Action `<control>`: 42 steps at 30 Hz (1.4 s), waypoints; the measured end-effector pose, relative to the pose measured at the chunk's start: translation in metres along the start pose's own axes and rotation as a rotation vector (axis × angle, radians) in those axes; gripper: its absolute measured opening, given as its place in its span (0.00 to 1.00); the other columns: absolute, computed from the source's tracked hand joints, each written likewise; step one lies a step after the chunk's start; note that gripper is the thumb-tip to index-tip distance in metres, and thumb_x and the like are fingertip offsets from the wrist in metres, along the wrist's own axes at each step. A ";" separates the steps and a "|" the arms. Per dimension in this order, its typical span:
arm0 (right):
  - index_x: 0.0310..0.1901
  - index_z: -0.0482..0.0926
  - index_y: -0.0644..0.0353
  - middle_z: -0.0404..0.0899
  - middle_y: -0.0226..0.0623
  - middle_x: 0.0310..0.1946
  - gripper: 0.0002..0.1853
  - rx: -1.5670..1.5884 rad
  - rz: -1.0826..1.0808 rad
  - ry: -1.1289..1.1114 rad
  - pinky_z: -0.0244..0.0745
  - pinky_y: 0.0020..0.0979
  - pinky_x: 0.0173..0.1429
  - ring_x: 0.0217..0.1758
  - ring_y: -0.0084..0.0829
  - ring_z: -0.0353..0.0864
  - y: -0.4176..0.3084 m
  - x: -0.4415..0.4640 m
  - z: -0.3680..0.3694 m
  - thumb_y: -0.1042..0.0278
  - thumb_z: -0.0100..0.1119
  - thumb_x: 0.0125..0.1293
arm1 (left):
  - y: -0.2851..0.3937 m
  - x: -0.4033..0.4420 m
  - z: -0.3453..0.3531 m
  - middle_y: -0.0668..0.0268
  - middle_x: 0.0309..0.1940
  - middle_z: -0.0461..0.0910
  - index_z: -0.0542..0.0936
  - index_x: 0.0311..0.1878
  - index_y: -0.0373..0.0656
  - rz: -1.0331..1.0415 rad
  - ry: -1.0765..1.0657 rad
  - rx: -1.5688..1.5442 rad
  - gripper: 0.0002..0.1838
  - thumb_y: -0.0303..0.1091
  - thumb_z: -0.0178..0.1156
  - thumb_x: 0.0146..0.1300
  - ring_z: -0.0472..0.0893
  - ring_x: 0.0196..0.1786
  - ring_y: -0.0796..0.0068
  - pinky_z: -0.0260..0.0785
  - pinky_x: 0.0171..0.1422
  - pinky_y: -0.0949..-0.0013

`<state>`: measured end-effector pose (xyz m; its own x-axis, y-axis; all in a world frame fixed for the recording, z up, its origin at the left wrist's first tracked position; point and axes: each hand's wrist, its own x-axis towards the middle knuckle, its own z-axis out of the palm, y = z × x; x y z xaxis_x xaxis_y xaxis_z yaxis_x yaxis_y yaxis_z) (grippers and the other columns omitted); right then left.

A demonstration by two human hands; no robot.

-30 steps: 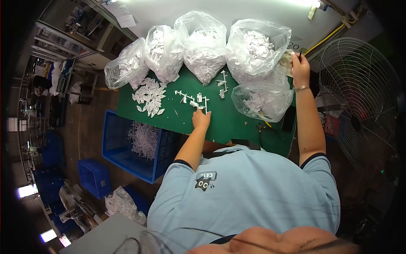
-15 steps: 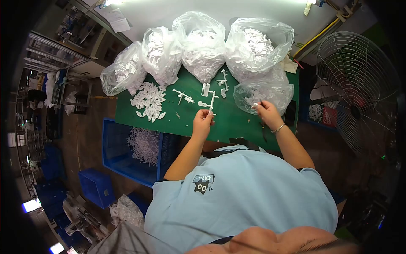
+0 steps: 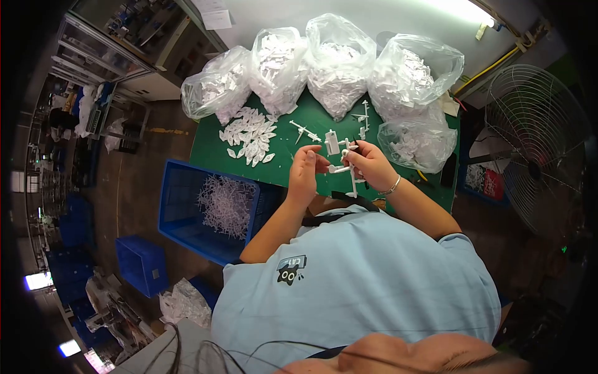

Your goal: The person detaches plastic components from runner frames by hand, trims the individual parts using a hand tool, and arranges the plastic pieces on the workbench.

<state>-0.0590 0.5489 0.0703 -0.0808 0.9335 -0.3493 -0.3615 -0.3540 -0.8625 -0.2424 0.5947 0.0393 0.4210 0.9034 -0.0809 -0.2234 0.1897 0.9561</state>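
Observation:
In front of my body, my right hand (image 3: pixel 371 167) is closed on a white plastic sprue (image 3: pixel 352 186) with moulded parts still attached. A flat rectangular part (image 3: pixel 332 143) sticks up at its far side. My left hand (image 3: pixel 304 173) is just left of the sprue, its fingers apart, and it appears to hold nothing. Two more white sprues lie on the green table (image 3: pixel 286 168): one sprue (image 3: pixel 305 131) beyond my left hand, another sprue (image 3: pixel 364 119) beyond my right. Loose diamond-shaped white pieces (image 3: pixel 249 134) are heaped to the left.
Several clear bags (image 3: pixel 339 78) of white parts line the table's back. A smaller bag (image 3: pixel 417 144) stands at the right. Below left, a blue crate (image 3: pixel 177 234) holds thin white sprue scraps (image 3: pixel 227 206). A large fan (image 3: pixel 536 143) is on the right.
My right hand has moved left from beside the small bag and now grips the sprue. My left hand has let go of it and opened. The camera view has shifted.

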 end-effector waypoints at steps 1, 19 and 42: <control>0.39 0.72 0.59 0.75 0.27 0.28 0.05 -0.051 0.001 -0.030 0.59 0.16 0.25 0.22 0.12 0.65 -0.002 -0.002 0.008 0.68 0.52 0.66 | 0.002 0.001 -0.003 0.66 0.31 0.75 0.68 0.50 0.38 0.030 -0.028 0.066 0.18 0.45 0.41 0.72 0.73 0.31 0.82 0.68 0.39 0.76; 0.42 0.71 0.65 0.73 0.33 0.27 0.12 -0.337 -0.321 -0.155 0.66 0.26 0.35 0.29 0.26 0.70 0.027 0.027 0.105 0.65 0.43 0.70 | 0.062 -0.056 -0.062 0.72 0.20 0.70 0.73 0.35 0.41 0.020 0.153 -0.041 0.16 0.43 0.44 0.72 0.67 0.21 0.88 0.60 0.24 0.81; 0.29 0.68 0.63 0.70 0.42 0.22 0.15 -0.889 -0.624 -0.220 0.68 0.38 0.31 0.25 0.46 0.70 0.035 0.036 0.178 0.58 0.52 0.64 | 0.075 -0.078 -0.095 0.72 0.23 0.73 0.73 0.37 0.39 0.001 0.188 -0.172 0.16 0.41 0.42 0.72 0.69 0.22 0.90 0.63 0.24 0.82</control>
<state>-0.2395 0.5801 0.0929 -0.3121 0.9206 0.2347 0.3926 0.3499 -0.8506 -0.3755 0.5748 0.0906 0.2536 0.9562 -0.1463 -0.3764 0.2368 0.8957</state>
